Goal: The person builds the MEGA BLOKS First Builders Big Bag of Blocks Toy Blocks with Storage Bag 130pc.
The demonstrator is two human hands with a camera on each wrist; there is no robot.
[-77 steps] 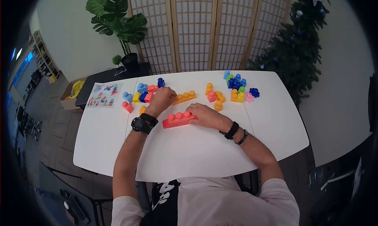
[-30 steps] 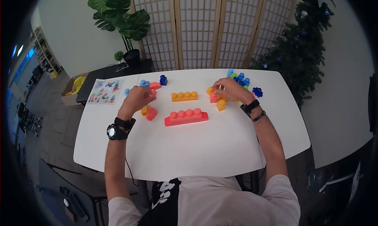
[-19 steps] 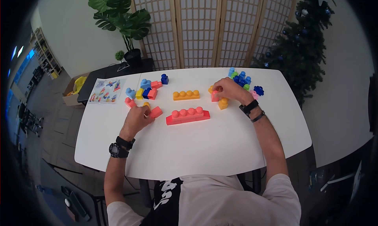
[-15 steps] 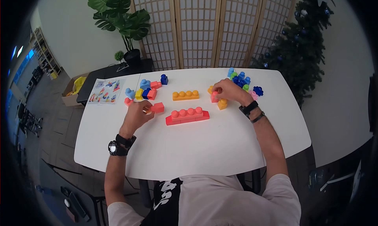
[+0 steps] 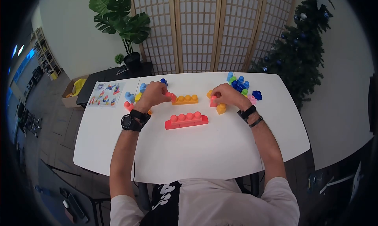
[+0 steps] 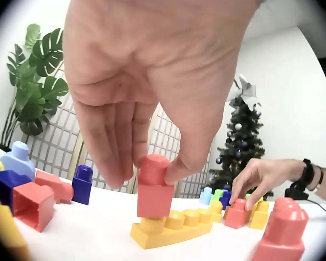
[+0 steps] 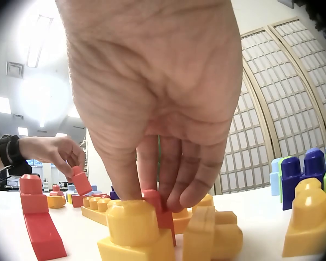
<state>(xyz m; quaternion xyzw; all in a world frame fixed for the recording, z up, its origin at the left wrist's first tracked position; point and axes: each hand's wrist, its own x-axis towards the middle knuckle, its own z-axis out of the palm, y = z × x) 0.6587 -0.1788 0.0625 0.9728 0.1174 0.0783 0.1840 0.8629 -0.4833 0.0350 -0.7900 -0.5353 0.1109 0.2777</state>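
Observation:
My left hand (image 5: 155,95) pinches a red building block (image 6: 155,198) by its rounded stud, between thumb and fingertips. That block stands right at the end stud of a long yellow block (image 5: 186,100) lying on the table. Over on the right, my right hand (image 5: 230,96) reaches down with thumb and fingers about another red block (image 5: 213,101), among yellow blocks. A single yellow block (image 5: 221,108) sits just in front of it. Nearer my body lies a long red piece (image 5: 187,119) with a row of studs and sloped ends.
Blue, yellow and red blocks lie at the left, partly hidden by my left hand; a light blue one (image 5: 129,97) shows. Dark blue blocks (image 5: 240,84) and a flower-shaped blue piece (image 5: 256,95) are at the back right. A printed sheet (image 5: 105,94) lies at the left edge.
My left hand has taken a red block from the left group and brought it to the yellow block's left end. My right hand left the long red piece and went to the right group.

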